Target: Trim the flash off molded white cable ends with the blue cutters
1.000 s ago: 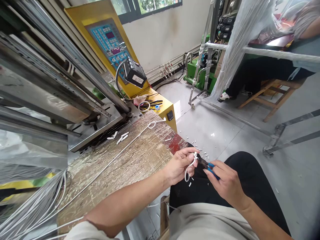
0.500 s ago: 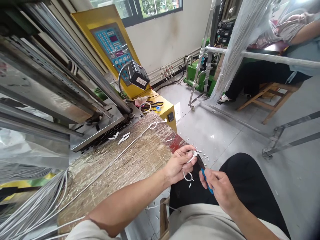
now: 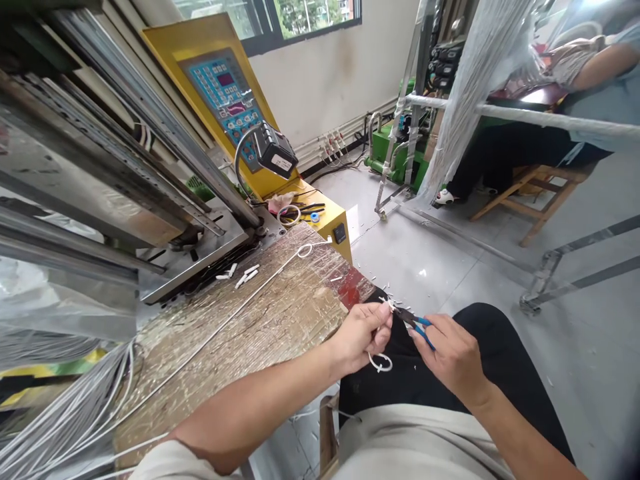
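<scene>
My left hand [image 3: 363, 335] is closed on a white cable [image 3: 381, 364], pinching a small white end piece between thumb and forefinger. A loop of the cable hangs below the fingers. In my right hand [image 3: 453, 353] are blue-handled cutting pliers [image 3: 415, 323], held with the dark jaws right at the white piece. Whether the jaws touch it is too small to tell. Both hands are above my dark-trousered lap, off the bench corner. Another white cable [image 3: 240, 308] lies across the worn wooden bench [image 3: 280, 327], with a small loop near its far end.
Short white pieces [image 3: 247, 275] lie on the bench, and white scraps are scattered on the floor. Behind stands a yellow control cabinet [image 3: 341, 233]. Grey-white cables [image 3: 75, 413] hang at the left. A person sits on a wooden stool [image 3: 545, 193] beyond a wrapped metal frame [image 3: 530, 115].
The pliers have swung from a steep angle to a flatter one, and their handles now show apart. My right hand has moved slightly right and up. The left hand keeps its pinch.
</scene>
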A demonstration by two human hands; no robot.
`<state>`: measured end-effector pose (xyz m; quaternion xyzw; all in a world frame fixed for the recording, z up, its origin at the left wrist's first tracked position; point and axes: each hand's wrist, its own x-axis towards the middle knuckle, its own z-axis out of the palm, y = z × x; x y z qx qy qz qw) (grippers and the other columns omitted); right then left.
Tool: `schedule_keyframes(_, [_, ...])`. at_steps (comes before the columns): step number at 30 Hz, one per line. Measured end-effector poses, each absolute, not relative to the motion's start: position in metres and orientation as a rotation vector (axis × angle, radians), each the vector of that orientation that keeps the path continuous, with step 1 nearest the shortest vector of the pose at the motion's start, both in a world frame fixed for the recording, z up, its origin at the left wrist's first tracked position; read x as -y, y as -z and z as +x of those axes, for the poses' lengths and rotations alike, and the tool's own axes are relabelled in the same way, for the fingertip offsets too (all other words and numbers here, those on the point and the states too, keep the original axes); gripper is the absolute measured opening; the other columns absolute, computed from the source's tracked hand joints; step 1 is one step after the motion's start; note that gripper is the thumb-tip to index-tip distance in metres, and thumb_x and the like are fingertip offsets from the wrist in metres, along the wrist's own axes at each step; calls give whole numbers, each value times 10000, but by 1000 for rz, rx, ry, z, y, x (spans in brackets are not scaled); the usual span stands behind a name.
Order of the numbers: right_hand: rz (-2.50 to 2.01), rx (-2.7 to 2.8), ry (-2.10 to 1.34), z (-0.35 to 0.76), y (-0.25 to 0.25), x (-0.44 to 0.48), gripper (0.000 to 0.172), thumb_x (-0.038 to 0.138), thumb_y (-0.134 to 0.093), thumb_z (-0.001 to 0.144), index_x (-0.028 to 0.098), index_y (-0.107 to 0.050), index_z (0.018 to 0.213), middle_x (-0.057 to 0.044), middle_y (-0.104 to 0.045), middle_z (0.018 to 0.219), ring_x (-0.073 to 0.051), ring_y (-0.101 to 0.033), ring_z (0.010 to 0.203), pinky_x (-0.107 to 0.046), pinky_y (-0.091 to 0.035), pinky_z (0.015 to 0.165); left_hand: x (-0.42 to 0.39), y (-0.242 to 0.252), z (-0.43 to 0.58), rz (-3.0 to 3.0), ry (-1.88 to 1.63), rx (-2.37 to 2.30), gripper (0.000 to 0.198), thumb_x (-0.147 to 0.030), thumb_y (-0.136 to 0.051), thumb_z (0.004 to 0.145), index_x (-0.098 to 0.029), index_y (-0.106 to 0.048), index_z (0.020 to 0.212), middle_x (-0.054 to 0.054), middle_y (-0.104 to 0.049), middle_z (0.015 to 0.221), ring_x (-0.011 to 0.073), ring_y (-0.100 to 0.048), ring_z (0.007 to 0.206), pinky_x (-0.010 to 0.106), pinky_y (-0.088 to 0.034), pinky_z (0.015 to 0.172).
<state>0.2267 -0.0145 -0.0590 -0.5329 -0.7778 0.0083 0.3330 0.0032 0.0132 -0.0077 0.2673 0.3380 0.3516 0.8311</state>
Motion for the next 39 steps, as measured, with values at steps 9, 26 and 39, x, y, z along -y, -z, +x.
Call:
schedule_keyframes(9, [-2011, 1655, -1, 354, 47, -12, 660, 728, -468, 954, 216, -517, 540, -117, -643, 872, -204, -524, 664, -376, -364, 633, -17, 7, -9, 500, -697, -457, 334, -445, -726, 945, -140, -641, 836, -50, -500, 468, 36, -229, 355, 155, -183, 355])
schedule_keyframes(26, [-1393, 1709, -869, 197, -9, 4, 181, 378, -666, 992, 215, -707, 925, -71, -673, 1141, -202, -665, 1042, -306, -511, 934, -12, 16, -9, 773, -605, -640, 469, -564, -709, 925, -98, -696, 974, -2, -645, 578, 38, -385, 355, 192, -218, 376])
schedule_keyframes(39, [-1412, 1683, -685, 205, 2, -2, 165, 369, -672, 983, 217, -736, 994, -104, -687, 1155, -254, -655, 1102, -408, -528, 1021, -8, 17, -7, 781, -641, -705, 463, -582, -686, 927, -119, -678, 947, -14, -645, 544, 47, -389, 325, 183, -241, 343])
